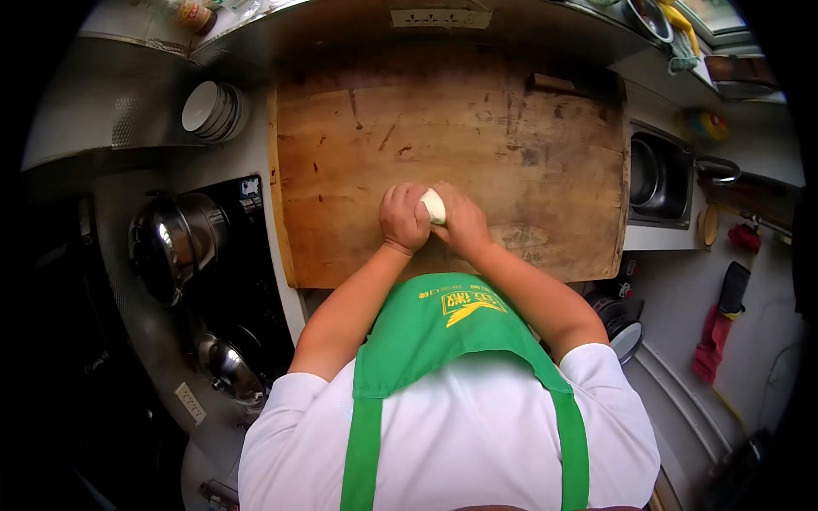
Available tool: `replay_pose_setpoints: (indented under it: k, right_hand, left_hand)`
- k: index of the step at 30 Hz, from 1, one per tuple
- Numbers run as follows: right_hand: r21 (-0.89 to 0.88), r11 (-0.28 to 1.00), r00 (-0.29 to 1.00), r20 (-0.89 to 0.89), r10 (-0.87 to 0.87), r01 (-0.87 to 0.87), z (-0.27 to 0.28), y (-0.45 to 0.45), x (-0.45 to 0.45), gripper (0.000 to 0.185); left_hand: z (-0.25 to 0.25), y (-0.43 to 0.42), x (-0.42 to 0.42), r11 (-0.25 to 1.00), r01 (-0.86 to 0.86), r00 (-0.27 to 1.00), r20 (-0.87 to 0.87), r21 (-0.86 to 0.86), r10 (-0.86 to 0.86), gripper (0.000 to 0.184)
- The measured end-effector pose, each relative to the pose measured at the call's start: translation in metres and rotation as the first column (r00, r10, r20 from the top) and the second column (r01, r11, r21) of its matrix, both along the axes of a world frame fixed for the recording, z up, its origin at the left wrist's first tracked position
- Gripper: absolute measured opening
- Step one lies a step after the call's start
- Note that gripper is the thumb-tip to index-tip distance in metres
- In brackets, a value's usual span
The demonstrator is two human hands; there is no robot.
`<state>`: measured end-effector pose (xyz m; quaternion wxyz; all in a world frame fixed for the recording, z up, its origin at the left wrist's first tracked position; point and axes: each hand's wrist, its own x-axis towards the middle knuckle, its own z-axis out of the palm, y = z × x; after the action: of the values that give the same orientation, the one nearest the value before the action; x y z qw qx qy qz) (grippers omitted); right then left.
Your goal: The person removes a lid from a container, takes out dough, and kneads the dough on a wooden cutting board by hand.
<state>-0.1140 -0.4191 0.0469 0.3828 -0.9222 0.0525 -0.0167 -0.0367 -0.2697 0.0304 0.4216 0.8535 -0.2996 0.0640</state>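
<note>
A smooth, pale lump of dough (434,205) is squeezed between my two hands, over the near half of a large wooden board (545,196). My left hand (404,216) wraps round its left side with the fingers curled. On the other side, my right hand (463,221) closes round the dough, thumb low and fingers on top. Much of the lump is hidden by the fingers. Whether it rests on the board or is held just above, I cannot tell.
Left of the board are stacked bowls (204,111), a stove with a steel pot (175,238) and a lidded pan (230,366). A sink (673,175) with a tap (720,170) lies to the right. A dark wooden block (552,83) sits at the board's back right.
</note>
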Motion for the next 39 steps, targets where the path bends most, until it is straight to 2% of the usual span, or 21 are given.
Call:
replay_pose_setpoints:
  k: [5, 8, 10, 12, 14, 16, 18, 20, 22, 23, 24, 26, 28, 30, 31, 32, 34, 35, 36, 38, 39]
  right_hand:
    - [-0.078, 0.984, 0.978, 0.146, -0.146, 0.159, -0.043, -0.007, 0.008, 0.065]
    - [-0.067, 0.988, 0.99, 0.021, -0.138, 0.139, -0.057, -0.027, 0.036, 0.053]
    - [-0.046, 0.993, 0.969, -0.218, -0.115, 0.107, -0.047, -0.034, 0.06, 0.042]
    - [-0.041, 0.993, 0.962, -0.249, -0.114, 0.107, -0.055, -0.038, 0.077, 0.038]
    - [-0.054, 0.992, 0.959, -0.254, -0.127, 0.117, -0.06, -0.046, 0.094, 0.034]
    - [-0.116, 0.993, 0.966, -0.255, -0.053, 0.024, -0.062, -0.052, 0.106, 0.036]
    - [-0.045, 0.999, 0.968, -0.25, -0.029, 0.018, -0.06, -0.061, 0.114, 0.039]
    - [-0.073, 0.99, 0.945, -0.314, 0.089, -0.118, -0.055, -0.064, 0.126, 0.04]
    - [-0.161, 0.987, 0.939, -0.34, -0.059, 0.004, -0.014, -0.036, 0.114, 0.04]
    - [-0.198, 0.98, 0.929, -0.367, -0.054, -0.021, 0.014, -0.019, 0.109, 0.042]
    - [-0.232, 0.971, 0.915, -0.4, -0.048, -0.05, 0.03, -0.005, 0.102, 0.045]
    - [-0.219, 0.972, 0.938, -0.347, 0.004, -0.085, 0.033, 0.016, 0.081, 0.055]
    - [-0.208, 0.97, 0.952, -0.302, 0.059, -0.126, 0.029, 0.02, 0.059, 0.065]
    - [0.088, 0.973, 0.963, -0.148, 0.227, -0.215, 0.02, -0.006, 0.035, 0.089]
    - [0.106, 0.968, 0.943, -0.226, 0.244, -0.225, 0.022, -0.011, 0.03, 0.099]
    - [0.112, 0.97, 0.942, -0.236, 0.239, -0.217, 0.015, -0.02, 0.027, 0.099]
    - [0.149, 0.919, 0.899, -0.201, 0.389, -0.365, 0.001, -0.037, 0.018, 0.099]
    - [0.179, 0.915, 0.908, -0.157, 0.389, -0.361, -0.008, -0.043, 0.019, 0.088]
    - [0.183, 0.916, 0.905, -0.175, 0.388, -0.357, -0.007, -0.045, 0.022, 0.088]
    - [0.09, 0.954, 0.934, -0.196, 0.299, -0.286, -0.005, -0.041, 0.031, 0.066]
    - [0.096, 0.954, 0.931, -0.21, 0.3, -0.285, -0.016, -0.039, 0.034, 0.066]
  left_hand:
    - [-0.027, -0.031, 0.014, 0.99, -0.036, 0.998, 0.061, 0.136, 0.028, 0.039]
    - [-0.034, -0.055, 0.04, 0.99, -0.099, 0.992, 0.088, 0.097, 0.091, 0.039]
    - [-0.033, -0.058, 0.055, 0.965, -0.076, 0.994, -0.059, 0.253, 0.094, 0.034]
    - [-0.036, -0.067, 0.07, 0.953, -0.123, 0.987, -0.062, 0.275, 0.146, 0.03]
    - [-0.036, -0.076, 0.085, 0.921, -0.167, 0.956, -0.172, 0.352, 0.239, 0.029]
    - [-0.04, -0.083, 0.094, 0.906, -0.195, 0.947, -0.168, 0.377, 0.274, 0.032]
    - [-0.042, -0.085, 0.098, 0.862, -0.243, 0.899, -0.231, 0.446, 0.373, 0.034]
    - [-0.044, -0.081, 0.101, 0.859, -0.284, 0.89, -0.216, 0.427, 0.401, 0.037]
    - [-0.053, -0.068, 0.107, 0.898, -0.282, 0.753, -0.502, 0.338, 0.426, 0.04]
    - [-0.037, -0.057, 0.108, 0.892, -0.299, 0.751, -0.493, 0.34, 0.44, 0.04]
    - [-0.007, -0.044, 0.106, 0.911, -0.258, 0.684, -0.606, 0.321, 0.406, 0.041]
    - [0.007, -0.021, 0.086, 0.924, -0.227, 0.592, -0.71, 0.309, 0.382, 0.042]
    - [0.004, -0.008, 0.053, 0.944, -0.177, 0.881, -0.382, 0.277, 0.277, 0.039]
    - [0.012, 0.001, 0.019, 0.992, -0.125, 0.975, -0.191, -0.033, 0.117, 0.035]
    - [0.014, 0.003, 0.009, 0.995, -0.066, 0.993, -0.098, -0.076, 0.058, 0.03]
    - [0.012, 0.003, 0.005, 0.996, -0.06, 0.993, -0.11, -0.071, 0.052, 0.03]
    - [0.006, -0.003, -0.007, 0.999, -0.033, 0.998, 0.058, 0.033, 0.031, 0.03]
    - [0.001, -0.007, -0.004, 0.997, -0.013, 0.997, 0.081, 0.077, 0.007, 0.03]
    - [-0.004, -0.012, 0.001, 0.997, -0.011, 0.998, 0.063, 0.074, 0.006, 0.03]
    - [-0.012, -0.021, 0.013, 0.989, 0.004, 0.996, 0.086, 0.146, -0.016, 0.03]
    - [-0.017, -0.028, 0.022, 0.989, 0.006, 0.997, 0.071, 0.147, -0.016, 0.03]
